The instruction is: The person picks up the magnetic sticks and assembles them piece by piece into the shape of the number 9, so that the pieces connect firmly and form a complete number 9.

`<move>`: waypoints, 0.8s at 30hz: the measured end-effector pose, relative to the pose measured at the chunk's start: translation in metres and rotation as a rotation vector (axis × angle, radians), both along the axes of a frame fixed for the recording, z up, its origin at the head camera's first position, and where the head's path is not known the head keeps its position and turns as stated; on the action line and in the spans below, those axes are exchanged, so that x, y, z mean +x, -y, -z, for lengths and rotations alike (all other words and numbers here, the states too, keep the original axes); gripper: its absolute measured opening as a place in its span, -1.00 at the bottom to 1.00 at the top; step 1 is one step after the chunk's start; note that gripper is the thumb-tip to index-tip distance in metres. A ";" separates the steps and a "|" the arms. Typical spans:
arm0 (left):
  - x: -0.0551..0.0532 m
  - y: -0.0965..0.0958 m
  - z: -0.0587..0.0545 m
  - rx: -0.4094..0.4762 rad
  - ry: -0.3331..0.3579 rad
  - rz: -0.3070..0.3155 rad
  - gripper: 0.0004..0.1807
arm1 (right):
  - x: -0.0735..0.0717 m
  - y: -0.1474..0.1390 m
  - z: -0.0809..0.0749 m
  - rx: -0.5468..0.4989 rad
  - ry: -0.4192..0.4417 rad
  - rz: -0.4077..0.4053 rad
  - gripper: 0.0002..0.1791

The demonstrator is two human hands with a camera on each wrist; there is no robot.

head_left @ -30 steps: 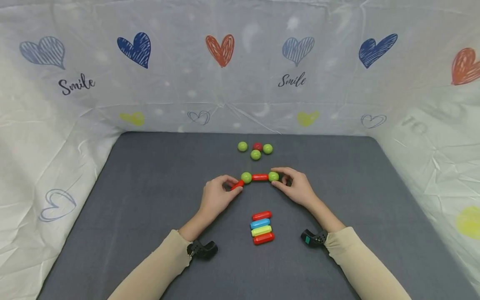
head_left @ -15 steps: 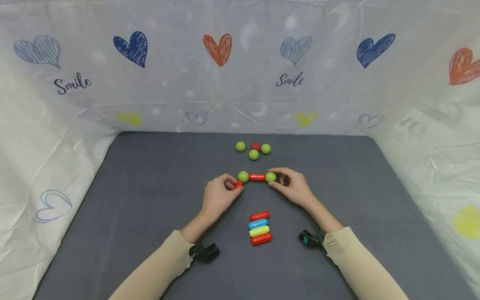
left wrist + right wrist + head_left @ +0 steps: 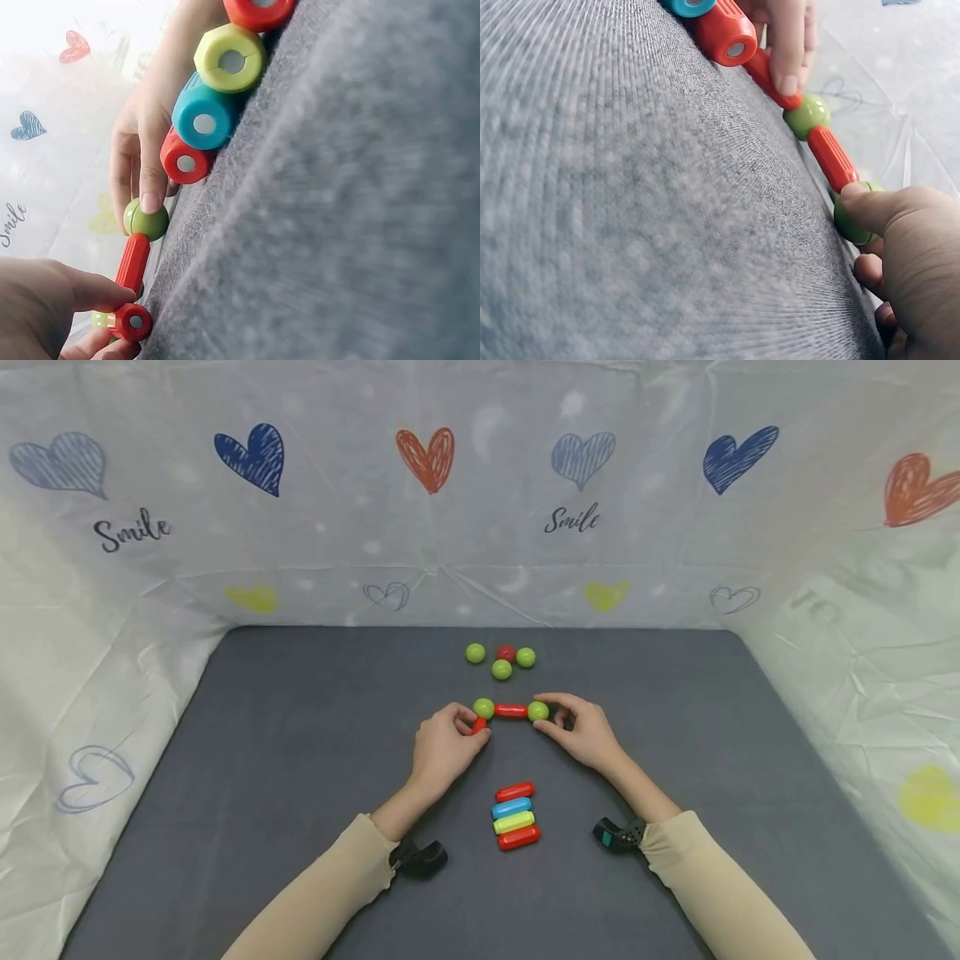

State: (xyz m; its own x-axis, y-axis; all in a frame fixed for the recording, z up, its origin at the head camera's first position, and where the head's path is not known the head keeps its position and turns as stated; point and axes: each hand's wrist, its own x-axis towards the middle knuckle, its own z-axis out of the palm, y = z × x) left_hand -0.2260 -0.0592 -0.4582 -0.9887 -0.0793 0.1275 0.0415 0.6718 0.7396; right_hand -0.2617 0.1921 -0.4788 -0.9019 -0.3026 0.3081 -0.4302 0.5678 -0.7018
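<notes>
Red ribbed plastic rod [image 3: 512, 711] links two glossy green balls [image 3: 483, 708] over the grey counter [image 3: 337, 693]; nearer than it, four coloured plastic rods [image 3: 513, 822]; at its left, the left hand [image 3: 444, 747] pinches another red rod [image 3: 479, 725]; at its right, the right hand [image 3: 585, 733] pinches the end ball [image 3: 538, 711], seemingly steadying the joints; both hands angle inward.

grey table [image 3: 315, 693], coloured rods [image 3: 513, 823], green balls [image 3: 502, 670]; red ball [image 3: 506, 652]
</notes>
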 end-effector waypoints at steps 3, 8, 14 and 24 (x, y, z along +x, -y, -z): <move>-0.001 -0.003 0.000 -0.001 -0.008 -0.007 -0.76 | 0.000 0.001 -0.001 0.003 0.000 0.015 -0.54; -0.001 -0.007 -0.001 0.015 -0.001 0.005 -0.73 | -0.001 0.001 -0.002 0.019 -0.003 0.064 -0.56; -0.012 0.008 -0.008 -0.032 0.060 0.089 -0.49 | -0.001 0.003 -0.003 0.014 -0.010 0.074 -0.56; -0.050 0.052 0.002 -0.073 0.050 0.675 0.16 | -0.001 0.003 -0.002 0.024 0.011 0.082 -0.56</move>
State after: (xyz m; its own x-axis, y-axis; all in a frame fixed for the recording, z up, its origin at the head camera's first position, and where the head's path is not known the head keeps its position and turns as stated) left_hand -0.2758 -0.1115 -0.4601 -0.8233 0.5642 0.0614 0.4359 0.5593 0.7051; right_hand -0.2630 0.1887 -0.4767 -0.9274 -0.2343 0.2915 -0.3736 0.6174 -0.6923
